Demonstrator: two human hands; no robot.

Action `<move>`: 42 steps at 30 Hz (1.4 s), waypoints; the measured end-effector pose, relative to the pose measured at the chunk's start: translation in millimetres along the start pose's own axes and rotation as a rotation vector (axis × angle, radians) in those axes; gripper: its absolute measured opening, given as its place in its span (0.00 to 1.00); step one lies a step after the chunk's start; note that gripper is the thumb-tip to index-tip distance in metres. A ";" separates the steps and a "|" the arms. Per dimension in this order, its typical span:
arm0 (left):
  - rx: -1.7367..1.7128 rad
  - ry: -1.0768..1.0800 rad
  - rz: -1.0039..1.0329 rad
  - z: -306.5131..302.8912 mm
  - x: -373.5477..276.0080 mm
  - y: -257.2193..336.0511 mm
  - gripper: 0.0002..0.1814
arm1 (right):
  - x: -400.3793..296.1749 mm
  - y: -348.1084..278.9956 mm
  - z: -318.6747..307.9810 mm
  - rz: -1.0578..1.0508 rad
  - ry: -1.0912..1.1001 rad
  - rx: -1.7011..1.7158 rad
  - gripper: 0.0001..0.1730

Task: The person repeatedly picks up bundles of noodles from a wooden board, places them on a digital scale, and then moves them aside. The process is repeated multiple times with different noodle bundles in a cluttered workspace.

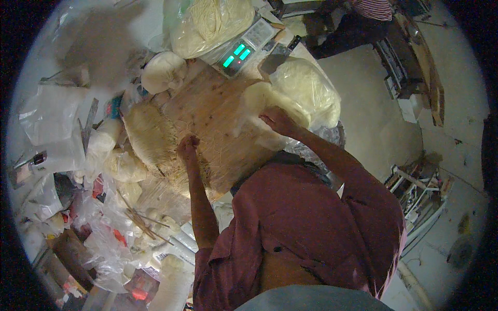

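Note:
My left hand [189, 144], fingers curled, is over the left part of a wooden board [218, 101], beside a large mass of pale strands [149, 132]. Whether it grips any strands is too small to tell. My right hand [277, 119] is at the board's right side, beside pale, noodle-like material [260, 97]; its fingers are bent and what lies under them is hidden. Behind that hand sits a clear plastic bag [311, 89] full of pale yellow strands. A digital scale [235, 60] with a lit green display stands at the board's far edge.
Behind the scale is a plastic bag of pale cord-like strands [206, 23]. A round pale bundle [163, 72] sits far left, and a broad dark blade [277, 56] lies right of the scale. Plastic bags [105, 241] and thin sticks [142, 223] crowd the lower left. Another person [350, 31] is at upper right.

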State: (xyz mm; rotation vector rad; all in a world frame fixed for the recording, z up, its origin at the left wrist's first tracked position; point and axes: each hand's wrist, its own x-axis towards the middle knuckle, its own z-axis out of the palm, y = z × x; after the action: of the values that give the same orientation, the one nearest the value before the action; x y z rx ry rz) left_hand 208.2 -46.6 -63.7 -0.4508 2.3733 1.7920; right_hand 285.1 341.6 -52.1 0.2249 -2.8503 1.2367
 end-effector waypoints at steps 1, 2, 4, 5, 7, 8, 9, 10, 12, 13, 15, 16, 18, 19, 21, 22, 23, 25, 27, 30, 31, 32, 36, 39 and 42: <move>-0.005 -0.022 -0.003 11.1 4.5 5.6 0.22 | 0.7 6.1 -0.7 0.008 -0.008 -0.005 0.10; -0.068 -0.021 0.006 22.5 4.7 12.8 0.21 | 1.5 10.8 -2.4 0.033 -0.023 0.029 0.10; -0.193 -0.006 0.014 40.3 -3.7 28.8 0.20 | -0.1 20.1 -5.0 0.083 -0.068 0.100 0.10; -0.176 0.004 0.021 41.1 -14.2 37.9 0.20 | -3.8 27.3 -4.9 0.097 -0.053 0.089 0.10; -0.124 0.052 0.026 23.8 -34.0 47.4 0.19 | -10.0 39.8 9.3 0.110 -0.042 0.091 0.10; -0.029 0.187 0.002 -2.3 -50.3 24.9 0.19 | 0.3 12.0 0.6 0.127 -0.067 0.209 0.10; 0.067 0.294 -0.015 -26.2 -59.2 -11.4 0.19 | -2.6 21.8 22.2 0.126 -0.051 0.226 0.11; 0.163 0.406 -0.033 -54.9 -75.8 -53.2 0.19 | 2.0 15.4 35.5 0.149 -0.131 0.259 0.11; 0.557 0.694 -0.016 -124.9 -137.0 -145.4 0.19 | 13.6 -6.1 68.1 0.162 -0.295 0.385 0.12; 0.748 0.813 -0.009 -145.2 -165.9 -168.0 0.19 | 19.1 -11.3 90.7 0.159 -0.371 0.463 0.12; 1.095 0.681 -0.428 -129.5 -184.6 -156.6 0.21 | 37.3 2.1 142.0 0.133 -0.445 0.511 0.13; 1.033 0.611 -0.479 -129.8 -193.4 -157.2 0.21 | 43.9 3.3 178.4 0.099 -0.481 0.538 0.13; 0.831 0.526 -0.445 -123.8 -205.5 -168.4 0.24 | 62.2 -17.8 224.9 0.135 -0.606 0.592 0.15; 0.752 0.497 -0.413 -115.7 -205.6 -173.9 0.25 | 71.8 -35.8 241.1 0.210 -0.685 0.615 0.16; 0.664 0.486 -0.322 -103.3 -198.1 -176.4 0.29 | 93.6 -62.0 277.0 0.188 -0.826 0.577 0.17; 0.640 0.502 -0.283 -96.9 -196.4 -179.2 0.31 | 94.5 -81.7 290.8 0.253 -0.851 0.559 0.17; 0.617 0.520 -0.249 -92.8 -190.1 -178.2 0.33 | 99.0 -101.2 300.8 0.323 -0.863 0.538 0.16; 0.551 0.541 -0.290 -88.0 -183.4 -161.3 0.35 | 101.9 -123.0 309.3 0.310 -0.872 0.626 0.16; 0.475 0.559 -0.401 -93.8 -184.0 -141.4 0.36 | 96.9 -144.3 315.2 0.184 -0.881 0.772 0.15; 0.489 0.539 -0.367 -123.0 -192.6 -142.8 0.37 | 87.8 -167.3 337.2 0.186 -0.921 0.707 0.16; 0.459 0.539 -0.320 -131.0 -196.3 -143.1 0.37 | 86.3 -169.7 342.1 0.121 -0.892 0.704 0.17; 0.420 0.530 -0.265 -137.0 -193.5 -131.8 0.38 | 89.1 -164.7 347.1 0.059 -0.852 0.691 0.17; 0.363 0.447 -0.331 -166.2 -197.7 -113.1 0.40 | 80.9 -184.7 325.2 -0.016 -0.774 0.765 0.20; 0.307 0.419 -0.241 -176.8 -191.7 -84.9 0.39 | 85.4 -191.1 324.0 -0.007 -0.653 0.928 0.18; 0.344 0.438 -0.245 -183.2 -190.9 -82.6 0.39 | 89.6 -224.9 283.9 -0.087 -0.676 0.783 0.15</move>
State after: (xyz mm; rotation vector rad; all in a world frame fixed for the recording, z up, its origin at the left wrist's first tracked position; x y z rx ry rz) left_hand 428.2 -212.5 -33.3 -1.1197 2.6801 1.2436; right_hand 237.9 -27.7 -76.1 0.9158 -2.5326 2.5947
